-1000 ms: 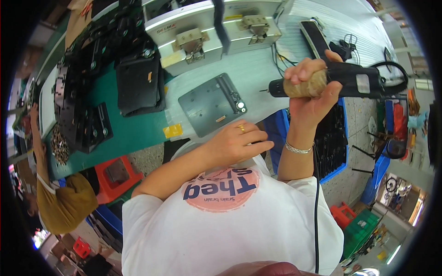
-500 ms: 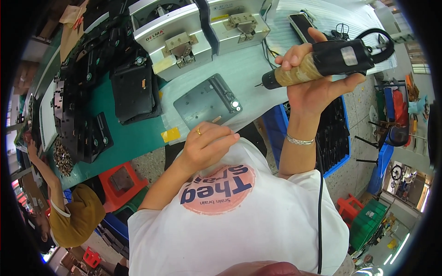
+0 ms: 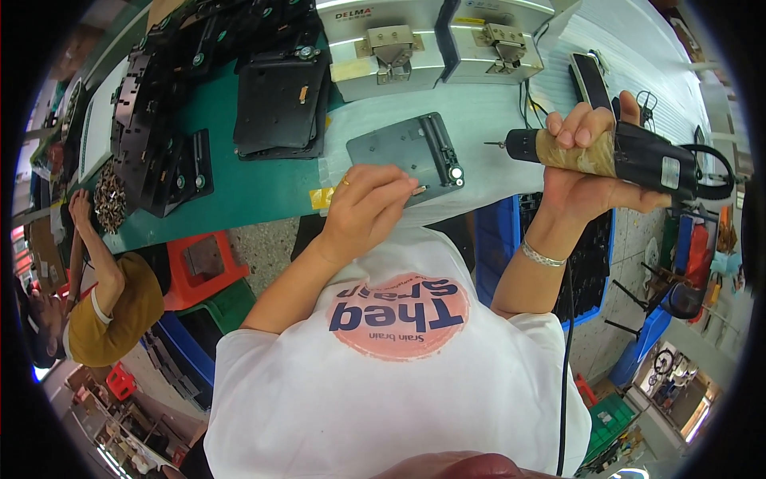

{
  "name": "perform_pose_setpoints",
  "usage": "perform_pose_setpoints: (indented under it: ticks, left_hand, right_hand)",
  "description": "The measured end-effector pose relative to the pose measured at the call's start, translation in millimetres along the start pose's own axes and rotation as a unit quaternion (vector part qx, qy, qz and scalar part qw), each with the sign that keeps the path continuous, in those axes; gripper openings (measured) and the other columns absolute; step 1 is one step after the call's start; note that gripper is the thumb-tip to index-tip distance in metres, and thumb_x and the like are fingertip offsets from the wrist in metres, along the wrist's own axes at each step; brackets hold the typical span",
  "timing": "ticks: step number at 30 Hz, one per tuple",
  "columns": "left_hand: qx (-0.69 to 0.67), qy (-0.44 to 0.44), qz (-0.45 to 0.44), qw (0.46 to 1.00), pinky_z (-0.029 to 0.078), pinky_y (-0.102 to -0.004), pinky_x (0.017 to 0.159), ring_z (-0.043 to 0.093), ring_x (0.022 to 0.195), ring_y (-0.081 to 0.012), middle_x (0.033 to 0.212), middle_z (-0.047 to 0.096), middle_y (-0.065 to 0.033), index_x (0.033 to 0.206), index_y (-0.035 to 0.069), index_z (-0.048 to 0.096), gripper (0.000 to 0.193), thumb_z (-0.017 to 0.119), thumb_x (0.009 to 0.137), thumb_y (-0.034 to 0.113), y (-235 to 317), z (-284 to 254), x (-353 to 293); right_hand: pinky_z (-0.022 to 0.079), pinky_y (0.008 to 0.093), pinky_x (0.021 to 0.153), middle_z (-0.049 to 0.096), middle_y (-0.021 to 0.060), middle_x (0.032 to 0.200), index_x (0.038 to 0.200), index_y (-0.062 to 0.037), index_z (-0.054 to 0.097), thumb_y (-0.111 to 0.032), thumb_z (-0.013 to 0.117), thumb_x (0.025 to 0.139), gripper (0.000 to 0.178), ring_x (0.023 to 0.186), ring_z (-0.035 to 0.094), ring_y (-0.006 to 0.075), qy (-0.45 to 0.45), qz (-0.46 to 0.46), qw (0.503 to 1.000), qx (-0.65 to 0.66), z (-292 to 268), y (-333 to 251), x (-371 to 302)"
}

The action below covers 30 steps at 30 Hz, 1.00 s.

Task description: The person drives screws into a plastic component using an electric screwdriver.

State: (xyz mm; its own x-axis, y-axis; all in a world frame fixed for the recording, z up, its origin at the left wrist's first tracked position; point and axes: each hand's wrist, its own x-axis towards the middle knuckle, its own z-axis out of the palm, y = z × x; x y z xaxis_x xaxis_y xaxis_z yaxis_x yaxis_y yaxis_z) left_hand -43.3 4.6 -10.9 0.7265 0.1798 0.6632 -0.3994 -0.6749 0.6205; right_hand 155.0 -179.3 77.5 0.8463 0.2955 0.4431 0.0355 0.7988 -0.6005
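A flat dark grey plate [image 3: 391,152] with a black cylindrical bar along its right side lies on white sheeting. Over its near left edge sits my left hand [image 3: 367,209], a ring on one finger, fingers bent and pressed together. Whatever the fingertips may hold is too small to make out. Close by them is a small copper-coloured piece [image 3: 420,190] on the plate. To the right, above the sheeting, my right hand [image 3: 576,172] grips a black electric screwdriver [image 3: 638,156] wrapped in brown tape. Its thin bit points left, apart from the plate.
Two silver machines [image 3: 387,52] with metal latches stand behind the plate. Stacked black plates [image 3: 279,108] and a heap of small screw-like parts [image 3: 110,195] are to the left. A blue crate [image 3: 499,239] stands below the table edge. A co-worker's arm [image 3: 100,259] reaches in at far left.
The view has shifted, moving the table contents rightward and up. My left hand has come further onto the plate's near edge. The screwdriver has tilted, its bit now pointing slightly up.
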Motion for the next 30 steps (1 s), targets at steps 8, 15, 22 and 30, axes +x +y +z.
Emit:
perform_pose_setpoints:
  ticks: [8, 15, 22, 30]
  left_hand:
    - [0.069, -0.106, -0.052, 0.991, 0.043, -0.0420, 0.093, 0.059, 0.109, -0.0260, 0.120, 0.062, -0.0045, 0.126, 0.015, 0.063, 0.054, 0.081, 0.075, 0.019, 3, -1, 3]
    - [0.111, -0.163, -0.062, 0.978, 0.041, -0.0429, 0.097, 0.055, 0.118, -0.0271, 0.128, 0.059, -0.0053, 0.133, 0.016, 0.060, 0.066, 0.084, 0.072, 0.024, 0, 3, -1]
    - [0.090, -0.149, -0.072, 0.982, 0.041, -0.0437, 0.098, 0.055, 0.118, -0.0275, 0.126, 0.059, -0.0060, 0.133, 0.015, 0.060, 0.066, 0.084, 0.071, 0.022, 0, 3, 0]
    - [0.068, -0.138, -0.079, 0.985, 0.041, -0.0437, 0.098, 0.056, 0.117, -0.0276, 0.126, 0.059, -0.0063, 0.132, 0.013, 0.061, 0.067, 0.085, 0.069, 0.018, 0, 2, 1]
  right_hand:
    - [0.051, 0.0423, 0.073, 0.057, 0.0067, 0.081, 0.137, -0.0092, 0.044, -0.004, 0.063, 0.087, 0.054, 0.072, 0.056, 0.0208, -0.073, -0.010, 0.996, -0.041, 33, 27, 6]
    - [0.050, 0.0446, 0.074, 0.056, 0.0098, 0.082, 0.128, -0.0084, 0.047, -0.006, 0.059, 0.089, 0.040, 0.074, 0.055, 0.0208, -0.082, -0.047, 0.995, -0.022, 61, 70, 43]
    - [0.052, 0.0467, 0.077, 0.059, 0.0094, 0.083, 0.126, -0.0083, 0.048, -0.002, 0.059, 0.090, 0.038, 0.076, 0.060, 0.0221, -0.128, -0.048, 0.989, -0.063, 60, 95, 54]
    - [0.054, 0.0471, 0.075, 0.060, 0.0118, 0.082, 0.125, -0.0058, 0.049, -0.002, 0.060, 0.090, 0.036, 0.074, 0.062, 0.0230, -0.151, -0.048, 0.983, -0.093, 58, 101, 60]
